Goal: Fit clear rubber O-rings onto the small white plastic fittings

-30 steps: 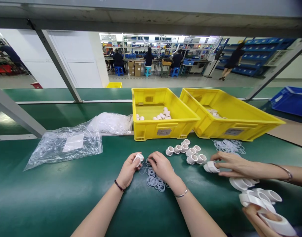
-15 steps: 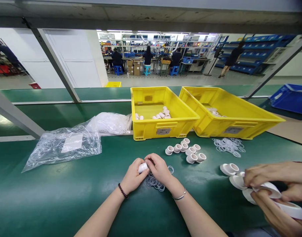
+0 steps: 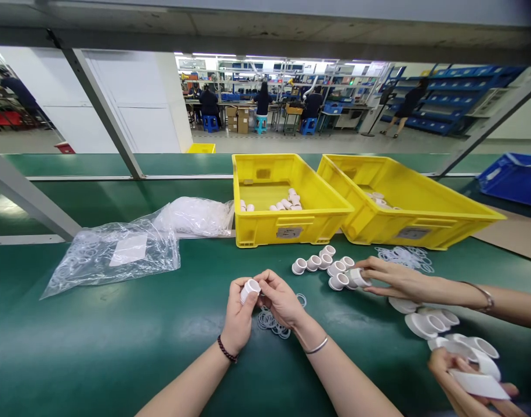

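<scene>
My left hand (image 3: 238, 317) grips a white plastic pipe fitting (image 3: 250, 289), its open end tilted up toward the camera. Close against the fitting's right side is my right hand (image 3: 279, 296), fingers pinched; whatever lies between their tips is too small or hidden to make out. A loose pile of thin translucent rings (image 3: 272, 322) lies on the green table below my right hand, partly covered by it. Beyond my hands stands a group of similar white fittings (image 3: 314, 263).
Two yellow bins (image 3: 291, 225) (image 3: 415, 223) with white parts stand behind. Bagged rings (image 3: 117, 255) lie left, more rings (image 3: 407, 258) right. At right, a co-worker's hand (image 3: 391, 281) grasps a fitting; the other hand (image 3: 461, 376) holds white parts near several larger white pieces (image 3: 426, 324).
My left hand has turned the fitting so its open end faces up more. The co-worker's one hand has reached left to a fitting in the group; more white pieces are uncovered.
</scene>
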A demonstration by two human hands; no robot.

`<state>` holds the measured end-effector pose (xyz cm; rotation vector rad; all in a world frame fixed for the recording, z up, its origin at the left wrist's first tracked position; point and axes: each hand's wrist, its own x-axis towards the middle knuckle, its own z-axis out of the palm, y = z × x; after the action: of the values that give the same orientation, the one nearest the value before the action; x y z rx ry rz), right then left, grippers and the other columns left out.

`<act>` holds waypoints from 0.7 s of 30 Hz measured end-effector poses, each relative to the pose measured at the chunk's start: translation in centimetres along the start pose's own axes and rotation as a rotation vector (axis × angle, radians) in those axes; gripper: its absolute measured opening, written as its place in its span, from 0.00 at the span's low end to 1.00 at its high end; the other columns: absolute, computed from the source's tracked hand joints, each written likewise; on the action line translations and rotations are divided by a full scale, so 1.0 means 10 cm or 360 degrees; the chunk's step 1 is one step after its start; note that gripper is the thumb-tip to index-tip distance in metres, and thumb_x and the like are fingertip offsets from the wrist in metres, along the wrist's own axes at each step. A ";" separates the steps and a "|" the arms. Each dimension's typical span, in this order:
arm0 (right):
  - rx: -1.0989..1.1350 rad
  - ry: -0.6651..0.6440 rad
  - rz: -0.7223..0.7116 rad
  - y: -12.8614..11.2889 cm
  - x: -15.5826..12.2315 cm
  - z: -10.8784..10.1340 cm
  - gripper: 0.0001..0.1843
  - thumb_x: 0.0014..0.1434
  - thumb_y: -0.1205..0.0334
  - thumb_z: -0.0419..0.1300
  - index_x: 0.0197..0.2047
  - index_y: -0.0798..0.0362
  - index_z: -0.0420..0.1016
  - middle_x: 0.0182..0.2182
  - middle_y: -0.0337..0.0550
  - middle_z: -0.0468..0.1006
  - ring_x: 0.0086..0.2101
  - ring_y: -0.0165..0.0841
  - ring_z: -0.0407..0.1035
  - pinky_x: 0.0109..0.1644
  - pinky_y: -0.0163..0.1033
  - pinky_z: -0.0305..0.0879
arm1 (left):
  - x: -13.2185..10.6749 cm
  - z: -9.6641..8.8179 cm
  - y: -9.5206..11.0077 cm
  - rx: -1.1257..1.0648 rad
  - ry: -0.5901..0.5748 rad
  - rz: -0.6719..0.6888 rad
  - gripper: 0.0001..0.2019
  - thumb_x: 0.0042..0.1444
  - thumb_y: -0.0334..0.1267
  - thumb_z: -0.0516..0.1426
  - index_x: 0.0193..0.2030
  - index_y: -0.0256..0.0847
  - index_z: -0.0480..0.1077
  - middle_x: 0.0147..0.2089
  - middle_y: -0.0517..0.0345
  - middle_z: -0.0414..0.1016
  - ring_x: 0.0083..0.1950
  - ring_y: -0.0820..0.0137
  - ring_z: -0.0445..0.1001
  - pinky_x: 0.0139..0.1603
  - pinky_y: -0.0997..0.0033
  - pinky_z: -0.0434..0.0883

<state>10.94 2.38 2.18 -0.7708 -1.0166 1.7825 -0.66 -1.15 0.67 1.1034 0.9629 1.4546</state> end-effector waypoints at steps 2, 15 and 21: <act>-0.0121 0.0009 -0.0071 0.04 0.01 0.00 0.16 0.53 0.49 0.62 0.36 0.52 0.66 0.25 0.34 0.69 0.21 0.23 0.62 0.25 0.31 0.57 | 0.00 0.05 0.00 -0.0272 0.0023 -0.0135 0.12 0.60 0.47 0.52 0.44 0.41 0.62 0.33 0.60 0.62 0.32 0.73 0.62 0.36 0.72 0.64; -0.0632 0.0068 -0.0331 -0.05 0.00 -0.02 0.15 0.60 0.49 0.53 0.43 0.51 0.63 0.40 0.43 0.71 0.38 0.32 0.69 0.41 0.39 0.68 | 0.10 -0.10 -0.04 0.0058 0.0092 -0.0153 0.23 0.59 0.50 0.51 0.56 0.44 0.50 0.45 0.53 0.66 0.43 0.68 0.68 0.44 0.68 0.66; -0.1777 0.0498 -0.0556 -0.22 0.02 -0.34 0.18 0.56 0.53 0.58 0.47 0.51 0.63 0.42 0.47 0.70 0.42 0.38 0.67 0.46 0.46 0.65 | 0.39 -0.49 -0.09 0.1416 -0.0077 0.0269 0.12 0.55 0.41 0.55 0.45 0.42 0.66 0.51 0.48 0.65 0.55 0.56 0.61 0.55 0.50 0.58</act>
<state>14.59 4.16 2.49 -1.3606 -1.7852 0.6530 -5.43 2.80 -0.87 1.8760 1.5741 1.1121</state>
